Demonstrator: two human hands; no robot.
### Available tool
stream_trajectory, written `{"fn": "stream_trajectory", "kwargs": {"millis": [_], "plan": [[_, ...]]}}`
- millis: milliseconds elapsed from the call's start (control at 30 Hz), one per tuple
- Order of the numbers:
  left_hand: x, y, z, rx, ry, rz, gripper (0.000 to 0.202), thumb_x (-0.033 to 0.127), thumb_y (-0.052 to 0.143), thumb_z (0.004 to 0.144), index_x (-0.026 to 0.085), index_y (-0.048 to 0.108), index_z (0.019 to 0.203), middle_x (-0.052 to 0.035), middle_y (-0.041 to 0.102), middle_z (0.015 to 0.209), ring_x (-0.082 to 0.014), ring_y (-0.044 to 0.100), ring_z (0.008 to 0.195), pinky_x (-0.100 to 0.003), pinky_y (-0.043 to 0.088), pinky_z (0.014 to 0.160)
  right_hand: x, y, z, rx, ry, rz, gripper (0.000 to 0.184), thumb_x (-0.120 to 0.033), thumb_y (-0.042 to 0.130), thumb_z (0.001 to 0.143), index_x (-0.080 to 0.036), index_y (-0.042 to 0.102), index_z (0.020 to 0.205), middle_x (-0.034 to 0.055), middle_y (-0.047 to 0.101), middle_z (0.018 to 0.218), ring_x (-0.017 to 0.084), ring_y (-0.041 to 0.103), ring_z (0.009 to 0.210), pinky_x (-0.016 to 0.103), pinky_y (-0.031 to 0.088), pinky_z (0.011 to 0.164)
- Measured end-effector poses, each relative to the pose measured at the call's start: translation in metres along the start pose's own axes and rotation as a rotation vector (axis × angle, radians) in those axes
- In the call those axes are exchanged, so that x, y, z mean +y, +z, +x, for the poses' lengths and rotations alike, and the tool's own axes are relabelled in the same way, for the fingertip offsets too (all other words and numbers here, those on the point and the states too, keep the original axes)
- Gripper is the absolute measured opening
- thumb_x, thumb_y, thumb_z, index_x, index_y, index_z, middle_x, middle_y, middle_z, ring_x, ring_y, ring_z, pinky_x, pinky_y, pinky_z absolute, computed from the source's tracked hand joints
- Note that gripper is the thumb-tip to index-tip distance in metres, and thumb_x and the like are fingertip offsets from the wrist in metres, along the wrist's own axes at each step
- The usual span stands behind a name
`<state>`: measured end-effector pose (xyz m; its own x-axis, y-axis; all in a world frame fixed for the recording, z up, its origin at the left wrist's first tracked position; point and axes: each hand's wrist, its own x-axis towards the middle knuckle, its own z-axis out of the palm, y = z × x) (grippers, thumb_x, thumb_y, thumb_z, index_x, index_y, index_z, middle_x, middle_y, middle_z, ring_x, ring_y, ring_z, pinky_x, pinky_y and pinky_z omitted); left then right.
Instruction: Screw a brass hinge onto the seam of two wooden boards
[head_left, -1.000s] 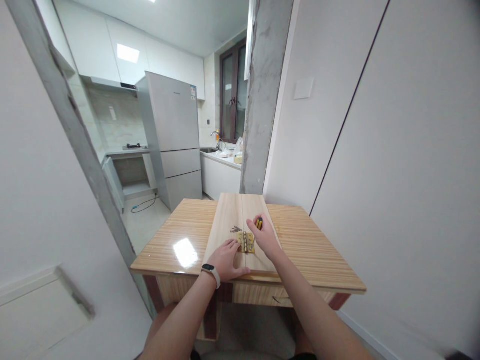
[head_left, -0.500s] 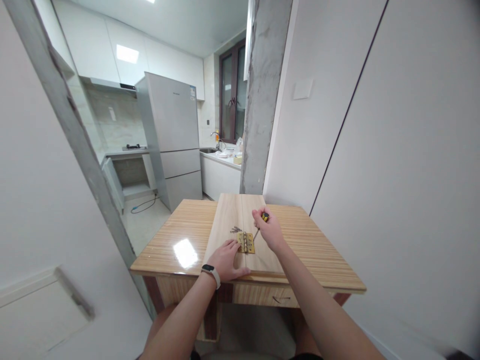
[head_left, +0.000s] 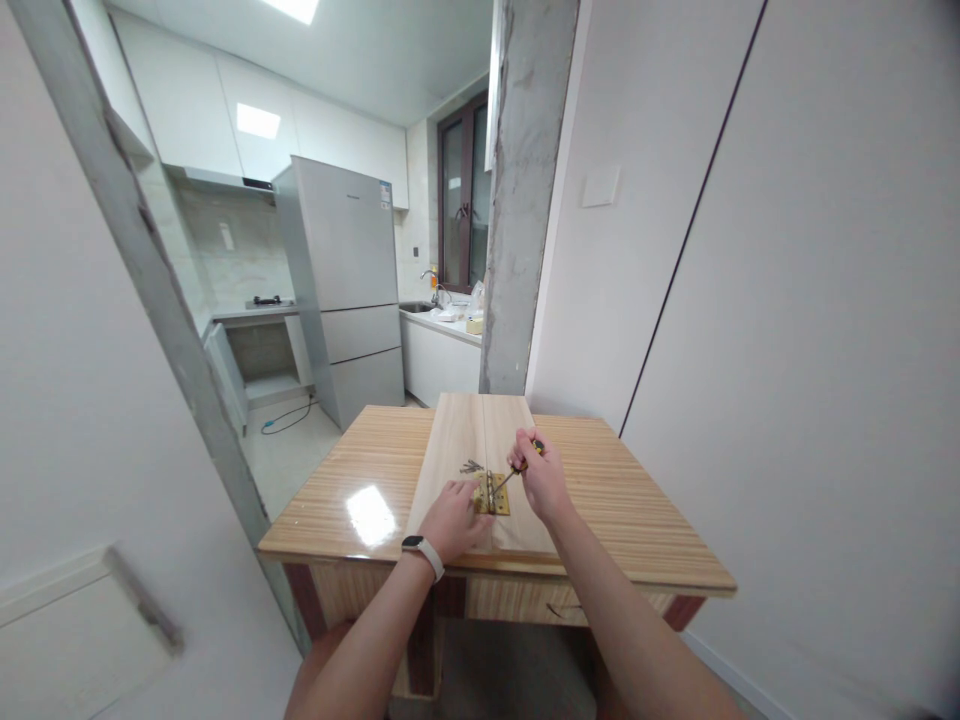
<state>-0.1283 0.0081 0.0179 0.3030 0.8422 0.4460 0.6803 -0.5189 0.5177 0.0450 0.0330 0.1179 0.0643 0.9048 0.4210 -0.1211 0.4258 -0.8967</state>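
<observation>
A brass butterfly hinge (head_left: 501, 497) lies unfolded across the seam between two pale wooden boards (head_left: 457, 430). My left hand (head_left: 450, 522) rests over the hinge's left leaf, fingers stretched forward and thumb apart near its lower edge. The fingers partly hide that leaf. In my right hand (head_left: 543, 480) is a screwdriver (head_left: 538, 446) with a black and yellow handle, gripped in closed fingers. Its thin shaft slants down left, and the tip is over the hinge near the barrel. Whether it touches a screw is too small to tell. Several dark screws (head_left: 472, 467) lie loose just beyond the hinge.
The boards lie on a striped wooden table (head_left: 637, 500) with a drawer below its front edge. A white wall (head_left: 787, 350) stands to the right. Beyond a grey doorway post (head_left: 525, 200) are a refrigerator (head_left: 345, 240) and a sink counter (head_left: 442, 345).
My right hand has lowered, bringing the screwdriver's tip leftward from the hinge's right edge toward its middle. My left thumb has drawn up closer to the hinge. The view has tilted slightly upward.
</observation>
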Motion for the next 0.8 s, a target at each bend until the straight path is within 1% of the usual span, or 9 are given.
{"fn": "stream_trajectory", "kwargs": {"millis": [67,100,200,300,367,400,533,600,800], "plan": [[0.003,0.006,0.005,0.017,-0.048,-0.098,0.061,0.036,0.068,0.085,0.024,0.050,0.142,-0.0089,0.068,0.124,-0.0268,0.063,0.113,-0.042,0.050,0.101,-0.003,0.006,-0.003,0.029,-0.004,0.103,0.050,-0.067,0.060,0.086,-0.026,0.039,0.069,-0.0066,0.036,0.057,0.013,0.040,0.052,0.030,0.040,0.055],[0.005,0.009,0.008,0.006,-0.077,-0.153,0.055,0.033,0.064,0.088,0.024,0.052,0.141,-0.0070,0.071,0.114,-0.0244,0.067,0.102,-0.040,0.054,0.093,-0.005,0.008,-0.004,0.037,-0.006,0.138,0.049,-0.065,0.062,0.086,-0.025,0.039,0.069,-0.0067,0.036,0.057,0.013,0.040,0.052,0.030,0.040,0.055],[0.006,0.015,0.014,0.018,-0.092,-0.210,0.029,0.027,0.050,0.096,0.024,0.068,0.119,-0.0050,0.075,0.103,-0.0220,0.070,0.094,-0.035,0.055,0.084,-0.012,0.010,-0.006,0.058,-0.019,0.167,0.044,-0.059,0.062,0.088,-0.026,0.039,0.071,-0.0062,0.036,0.059,0.014,0.041,0.053,0.030,0.041,0.056],[-0.003,0.012,0.018,0.026,-0.156,-0.167,0.027,0.024,0.052,0.095,0.024,0.068,0.118,-0.0040,0.077,0.099,-0.0205,0.071,0.091,-0.032,0.054,0.083,-0.019,0.001,-0.007,0.094,-0.055,0.176,0.036,-0.054,0.056,0.091,-0.026,0.039,0.074,-0.0047,0.039,0.063,0.016,0.044,0.057,0.032,0.043,0.060],[-0.014,0.007,0.022,0.001,-0.264,-0.085,0.032,0.021,0.056,0.094,0.024,0.062,0.125,-0.0012,0.077,0.087,-0.0178,0.071,0.082,-0.029,0.053,0.077,-0.022,-0.012,-0.010,0.132,-0.095,0.164,0.034,-0.051,0.057,0.090,-0.026,0.041,0.075,-0.0026,0.044,0.067,0.017,0.049,0.063,0.033,0.044,0.064],[-0.020,0.003,0.025,0.001,-0.295,-0.056,0.028,0.021,0.057,0.094,0.023,0.064,0.121,-0.0012,0.076,0.082,-0.0177,0.071,0.078,-0.028,0.052,0.073,-0.022,-0.018,-0.012,0.145,-0.109,0.125,0.033,-0.052,0.056,0.091,-0.026,0.042,0.076,-0.0014,0.047,0.069,0.018,0.051,0.067,0.033,0.045,0.067],[-0.046,-0.009,0.040,0.023,-0.364,0.042,0.006,0.020,0.065,0.089,0.020,0.071,0.088,-0.0055,0.076,0.086,-0.0195,0.070,0.083,-0.030,0.049,0.077,-0.015,-0.044,-0.027,0.145,-0.134,-0.237,0.041,-0.060,0.039,0.099,-0.026,0.049,0.080,0.0048,0.059,0.083,0.022,0.056,0.082,0.037,0.047,0.079],[-0.056,-0.011,0.050,0.020,-0.390,0.086,0.007,0.020,0.069,0.086,0.020,0.071,0.081,-0.0066,0.076,0.087,-0.0203,0.069,0.086,-0.031,0.049,0.080,-0.008,-0.055,-0.035,0.125,-0.137,-0.331,0.042,-0.060,0.035,0.101,-0.026,0.050,0.082,0.0045,0.061,0.084,0.022,0.056,0.082,0.037,0.046,0.079],[-0.074,-0.005,0.073,0.022,-0.418,0.163,0.008,0.017,0.070,0.084,0.019,0.075,0.090,-0.0089,0.076,0.098,-0.0219,0.069,0.096,-0.032,0.050,0.088,0.019,-0.080,-0.049,0.235,-0.166,-0.397,0.031,-0.054,0.041,0.101,-0.027,0.048,0.089,0.0037,0.061,0.085,0.021,0.057,0.081,0.038,0.046,0.078]]}}
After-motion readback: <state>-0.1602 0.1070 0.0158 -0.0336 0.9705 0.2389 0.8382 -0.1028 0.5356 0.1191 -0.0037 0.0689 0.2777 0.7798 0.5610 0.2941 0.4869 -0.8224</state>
